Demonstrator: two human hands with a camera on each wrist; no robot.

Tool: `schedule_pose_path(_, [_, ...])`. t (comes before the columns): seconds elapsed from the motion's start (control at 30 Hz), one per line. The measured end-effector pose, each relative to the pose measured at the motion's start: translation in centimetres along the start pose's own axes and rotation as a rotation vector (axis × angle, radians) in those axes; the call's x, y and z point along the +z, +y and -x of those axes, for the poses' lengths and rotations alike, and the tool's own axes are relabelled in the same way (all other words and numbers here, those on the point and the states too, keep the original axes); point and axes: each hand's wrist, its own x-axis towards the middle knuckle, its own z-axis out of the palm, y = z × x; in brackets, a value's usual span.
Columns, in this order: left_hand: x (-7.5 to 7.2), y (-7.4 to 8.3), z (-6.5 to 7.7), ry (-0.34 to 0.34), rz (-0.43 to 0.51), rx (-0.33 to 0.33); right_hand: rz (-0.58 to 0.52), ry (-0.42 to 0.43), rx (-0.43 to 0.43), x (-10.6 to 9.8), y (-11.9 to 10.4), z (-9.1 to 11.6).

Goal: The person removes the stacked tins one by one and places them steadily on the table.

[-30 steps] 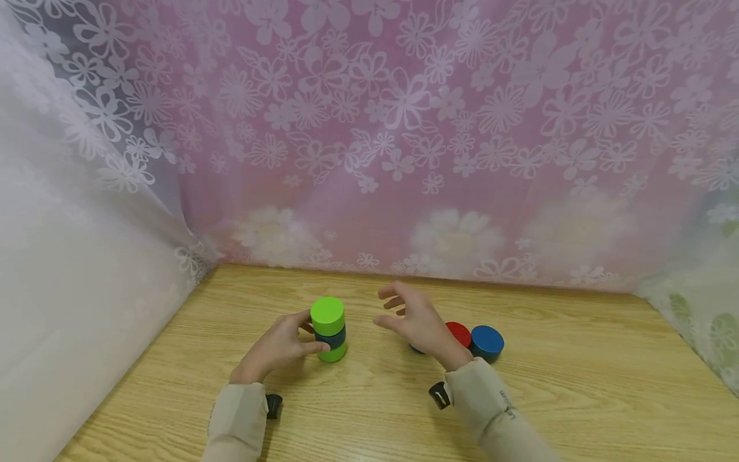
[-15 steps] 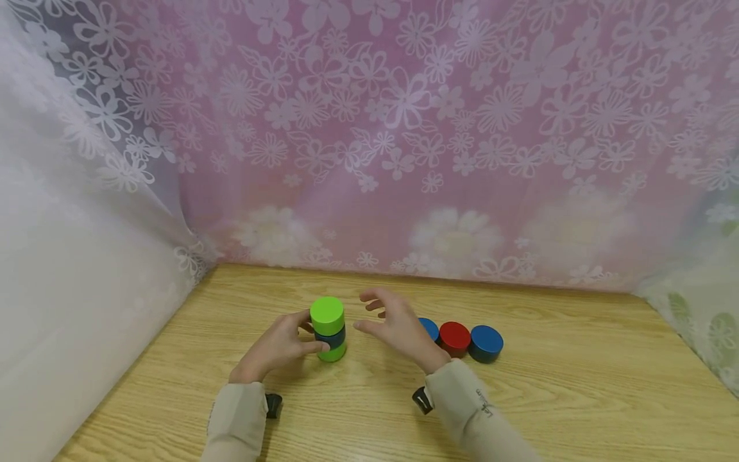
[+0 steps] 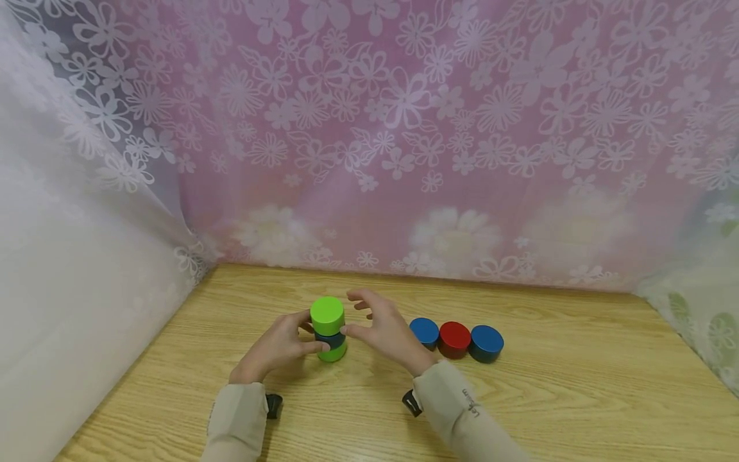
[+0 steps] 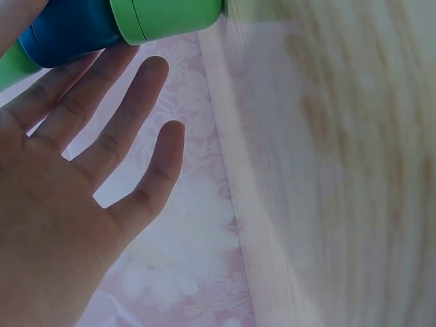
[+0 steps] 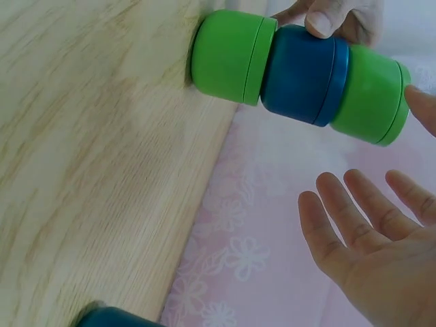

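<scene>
Three small lidded canisters stand stacked in the head view: a green one [image 3: 328,314] on top, a dark blue one [image 3: 333,341] in the middle and a green one [image 3: 333,355] at the bottom. My left hand [image 3: 281,344] grips the blue canister from the left, thumb in front and fingers behind. In the right wrist view the thumb tip lies on the blue canister [image 5: 300,76]. My right hand [image 3: 385,330] is at the stack's right, fingers spread. Its thumb tip is right at the top green canister's side; its other fingers are apart from it.
To the right, a blue canister [image 3: 424,332], a red canister [image 3: 454,339] and another blue canister [image 3: 486,343] stand in a row on the wooden table [image 3: 577,385]. A pink flowered curtain [image 3: 369,160] hangs along the table's back edge; a white one [image 3: 86,269] closes the left side.
My right hand has moved left from near the row of canisters to the stack, uncovering the left blue canister. The left hand and the stack have stayed in place.
</scene>
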Motion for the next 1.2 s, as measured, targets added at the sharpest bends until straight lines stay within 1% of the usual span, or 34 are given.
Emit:
schedule_pose_path(0.07, [0.1, 0.0, 0.0, -0.002, -0.003, 0.007, -0.005, -0.002, -0.006, 0.1, 0.0, -0.1])
schedule_pose_path(0.3, [0.1, 0.2, 0.0, 0.003, -0.001, -0.004, -0.009, -0.01, -0.035, 0.6, 0.2, -0.5])
schedule_pose_path(0.63, [0.0, 0.2, -0.1, -0.009, -0.007, 0.011, 0.007, -0.024, -0.019, 1.3, 0.2, -0.8])
schedule_pose_path(0.9, [0.1, 0.1, -0.2, -0.008, -0.006, -0.001, 0.014, -0.043, -0.015, 1.7, 0.2, -1.1])
schedule_pose_path(1.1, [0.0, 0.2, -0.1, -0.008, -0.01, 0.017, 0.018, -0.031, -0.043, 1.8, -0.1, -1.2])
schedule_pose_path(1.2, [0.0, 0.1, -0.1, -0.007, -0.008, 0.015, 0.02, -0.022, -0.057, 1.8, -0.2, -1.2])
